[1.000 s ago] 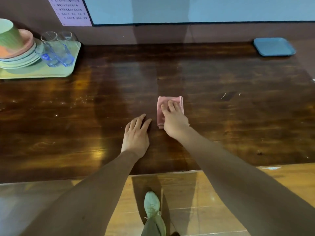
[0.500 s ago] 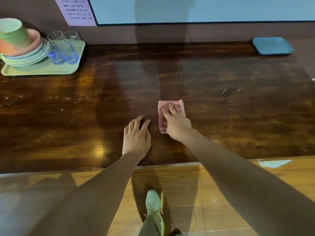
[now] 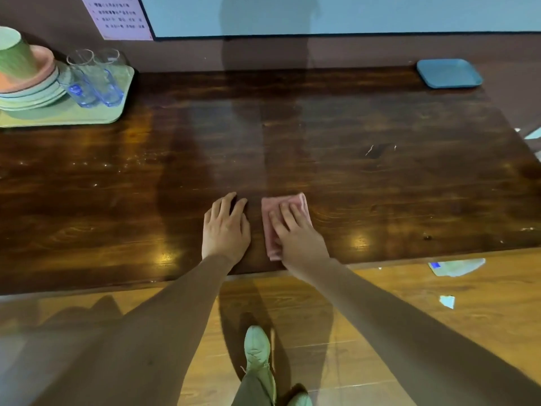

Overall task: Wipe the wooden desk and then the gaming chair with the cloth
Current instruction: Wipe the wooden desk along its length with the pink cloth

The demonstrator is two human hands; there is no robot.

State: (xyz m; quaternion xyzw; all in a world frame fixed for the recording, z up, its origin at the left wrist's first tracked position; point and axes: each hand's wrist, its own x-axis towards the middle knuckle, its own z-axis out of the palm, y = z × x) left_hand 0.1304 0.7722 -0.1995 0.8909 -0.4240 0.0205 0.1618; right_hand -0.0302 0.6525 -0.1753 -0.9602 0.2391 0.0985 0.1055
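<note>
Currently the cloth (image 3: 270,244), pink and folded to a rectangle, lies flat on the desk (image 3: 380,186) at the 6 o'clock position, close to the near edge. The right hand (image 3: 298,238) presses on the cloth, palm down, fingers straight and slightly spread; the fingertips point to 12 o'clock and reach almost to the cloth's far edge. The left hand (image 3: 225,230) rests flat on the bare wood at 9 o'clock of the cloth, just beside it and not touching it, fingers straight and close together, holding nothing.

A green tray (image 3: 87,118) sits at the desk's 10 o'clock corner. It carries a stack of plates (image 3: 32,95) topped by a green cup (image 3: 14,54), with two glasses (image 3: 96,80) at 3 o'clock of the stack. A blue tray (image 3: 449,73) lies at the 2 o'clock corner. Pale specks mark the wood between 9 and 10 o'clock.
</note>
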